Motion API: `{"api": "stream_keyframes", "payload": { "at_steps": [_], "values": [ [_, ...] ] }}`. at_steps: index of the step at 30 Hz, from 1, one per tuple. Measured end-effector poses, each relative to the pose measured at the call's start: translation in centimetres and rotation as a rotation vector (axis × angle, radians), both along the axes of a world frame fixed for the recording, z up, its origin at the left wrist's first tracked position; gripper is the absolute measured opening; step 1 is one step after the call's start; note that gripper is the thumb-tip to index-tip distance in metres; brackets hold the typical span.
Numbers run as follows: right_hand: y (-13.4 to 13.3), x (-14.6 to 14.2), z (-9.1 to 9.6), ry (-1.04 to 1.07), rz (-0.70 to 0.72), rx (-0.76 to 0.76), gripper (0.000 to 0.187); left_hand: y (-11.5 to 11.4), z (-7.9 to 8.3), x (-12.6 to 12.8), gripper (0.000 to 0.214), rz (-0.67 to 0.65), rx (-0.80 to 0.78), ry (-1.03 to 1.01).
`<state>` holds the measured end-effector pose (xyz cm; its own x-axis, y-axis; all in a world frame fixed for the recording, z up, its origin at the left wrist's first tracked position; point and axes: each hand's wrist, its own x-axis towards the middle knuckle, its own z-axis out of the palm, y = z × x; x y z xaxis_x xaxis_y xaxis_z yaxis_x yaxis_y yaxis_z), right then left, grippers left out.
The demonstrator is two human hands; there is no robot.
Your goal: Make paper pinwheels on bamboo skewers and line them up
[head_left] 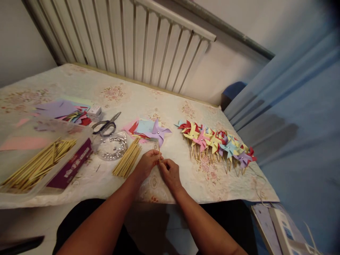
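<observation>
Floral cloth, one pinwheel in two hands

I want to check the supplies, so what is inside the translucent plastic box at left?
Thin sticks lie in a loose pile; the upper ones hide those beneath.

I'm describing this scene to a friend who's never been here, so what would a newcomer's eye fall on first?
Probably the bright cluster of paper pinwheels on the right side of the table. Next, the single purple pinwheel near the middle, where the left hand and right hand meet at its stick. Then the pile of thin wooden sticks on the left.
</observation>
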<state>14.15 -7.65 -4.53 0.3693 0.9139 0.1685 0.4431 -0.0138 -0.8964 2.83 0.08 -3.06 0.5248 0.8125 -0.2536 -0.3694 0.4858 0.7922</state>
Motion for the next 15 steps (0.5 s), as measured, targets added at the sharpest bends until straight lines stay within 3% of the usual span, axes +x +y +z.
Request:
{"api": "stream_keyframes", "payload": {
  "at_steps": [15],
  "values": [
    [0.08,0.15,-0.79,-0.036,0.029,0.015,0.021,-0.03,-0.09,0.0,0.026,-0.009,0.025,0.017]
  ]
}}
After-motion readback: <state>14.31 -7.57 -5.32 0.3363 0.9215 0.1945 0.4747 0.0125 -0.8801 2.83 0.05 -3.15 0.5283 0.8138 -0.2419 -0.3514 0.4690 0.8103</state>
